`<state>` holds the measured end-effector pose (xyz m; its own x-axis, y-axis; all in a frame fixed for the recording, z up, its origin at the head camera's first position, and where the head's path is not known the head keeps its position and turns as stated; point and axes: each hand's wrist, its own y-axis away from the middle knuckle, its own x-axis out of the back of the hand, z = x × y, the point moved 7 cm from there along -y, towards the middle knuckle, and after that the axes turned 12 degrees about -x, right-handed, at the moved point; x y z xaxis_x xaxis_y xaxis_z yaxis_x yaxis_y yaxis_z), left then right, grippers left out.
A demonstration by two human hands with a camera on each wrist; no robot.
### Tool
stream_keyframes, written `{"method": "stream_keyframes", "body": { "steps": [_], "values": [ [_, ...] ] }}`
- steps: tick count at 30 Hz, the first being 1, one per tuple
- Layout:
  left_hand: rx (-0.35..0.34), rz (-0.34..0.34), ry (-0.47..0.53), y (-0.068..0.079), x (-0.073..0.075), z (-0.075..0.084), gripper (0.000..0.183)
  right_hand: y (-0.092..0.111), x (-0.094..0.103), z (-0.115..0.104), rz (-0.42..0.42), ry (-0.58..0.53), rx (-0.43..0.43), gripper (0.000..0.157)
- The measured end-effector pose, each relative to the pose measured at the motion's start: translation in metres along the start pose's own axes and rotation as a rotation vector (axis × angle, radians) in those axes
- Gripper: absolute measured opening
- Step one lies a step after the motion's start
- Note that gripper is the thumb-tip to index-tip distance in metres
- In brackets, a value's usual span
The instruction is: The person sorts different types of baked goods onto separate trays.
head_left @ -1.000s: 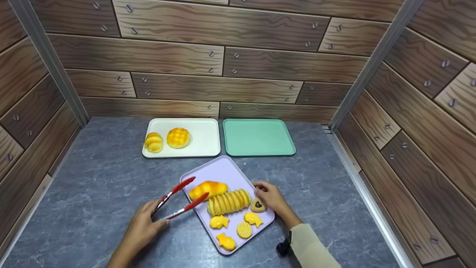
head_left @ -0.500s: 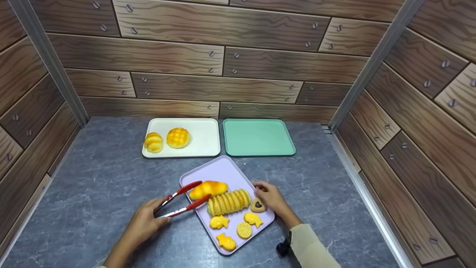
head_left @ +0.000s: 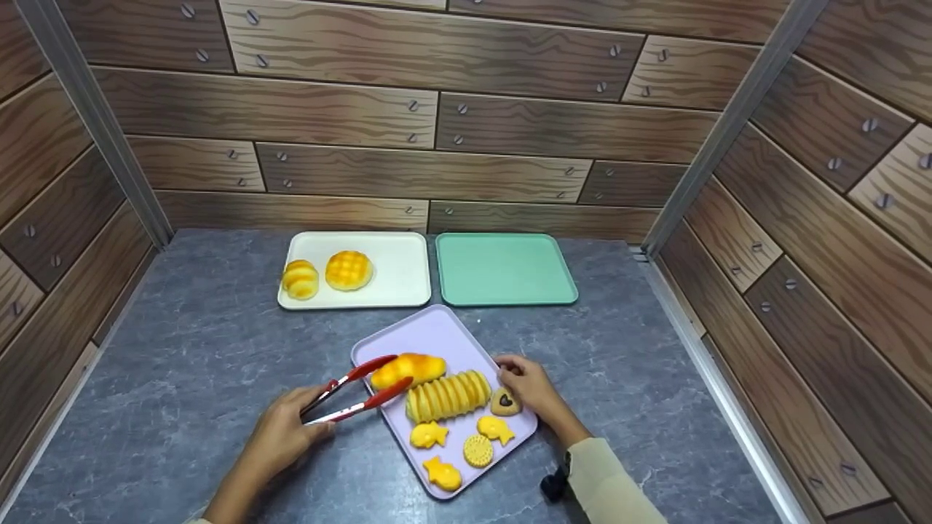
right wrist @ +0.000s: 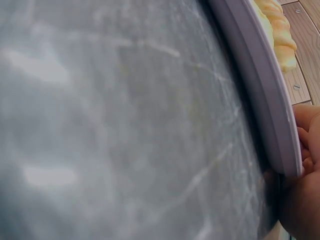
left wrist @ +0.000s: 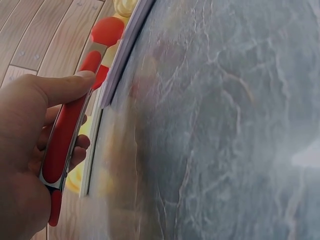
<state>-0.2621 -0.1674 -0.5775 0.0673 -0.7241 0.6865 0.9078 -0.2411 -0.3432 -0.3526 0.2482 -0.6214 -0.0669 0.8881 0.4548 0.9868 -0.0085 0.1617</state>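
Note:
My left hand (head_left: 280, 435) grips red-and-silver tongs (head_left: 357, 410) in the head view. Their spread red tips lie on either side of the left end of a golden, smooth bread roll (head_left: 426, 367); whether they touch it is unclear. That bread lies on a lilac tray (head_left: 433, 331), against a longer ridged bread (head_left: 451, 397). My right hand (head_left: 537, 389) holds the tray's right edge, beside a heart-shaped cookie (head_left: 506, 401). The left wrist view shows thumb and fingers wrapped about the tongs' handle (left wrist: 65, 135). In the right wrist view, fingers meet the tray rim (right wrist: 262, 85).
Several fish-shaped pieces, one of them a yellow fish (head_left: 443, 474), and a round biscuit (head_left: 478, 450) lie on the tray's near part. Behind stand a white tray (head_left: 400, 269) bearing two buns and a green tray (head_left: 507, 269). Wood-patterned walls (head_left: 349, 116) enclose the grey tabletop (head_left: 182, 364).
The left hand has moved the tongs slightly right, and their tips have come closer together around the end of the smooth bread. My right hand and the trays have stayed put.

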Motion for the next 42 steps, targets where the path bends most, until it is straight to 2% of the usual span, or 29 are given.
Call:
{"method": "stream_keyframes", "body": {
  "steps": [7,17,22,25,30,37,42],
  "values": [
    [0.003,0.02,-0.009,-0.002,0.004,0.001,0.06,0.001,-0.001,-0.001,-0.011,0.035,0.015,0.026],
    [0.084,0.01,0.022,-0.009,0.007,-0.008,0.059,0.001,0.002,-0.001,-0.005,0.024,0.025,0.026],
    [0.132,0.022,-0.02,-0.016,0.008,-0.012,0.061,0.0,0.002,0.002,0.0,0.039,0.023,0.026],
    [0.141,0.057,-0.047,-0.019,0.01,-0.015,0.061,-0.001,0.001,0.002,-0.005,0.019,0.012,0.026],
    [0.131,0.129,-0.046,-0.031,0.011,-0.019,0.06,-0.001,0.002,0.003,-0.01,0.0,0.014,0.026],
    [0.152,0.154,-0.066,-0.053,0.008,-0.032,0.062,-0.001,0.004,0.002,-0.002,0.017,0.006,0.026],
    [0.189,0.186,-0.07,-0.062,0.011,-0.045,0.063,0.001,0.002,-0.001,-0.017,0.043,0.025,0.027]
  ]
}}
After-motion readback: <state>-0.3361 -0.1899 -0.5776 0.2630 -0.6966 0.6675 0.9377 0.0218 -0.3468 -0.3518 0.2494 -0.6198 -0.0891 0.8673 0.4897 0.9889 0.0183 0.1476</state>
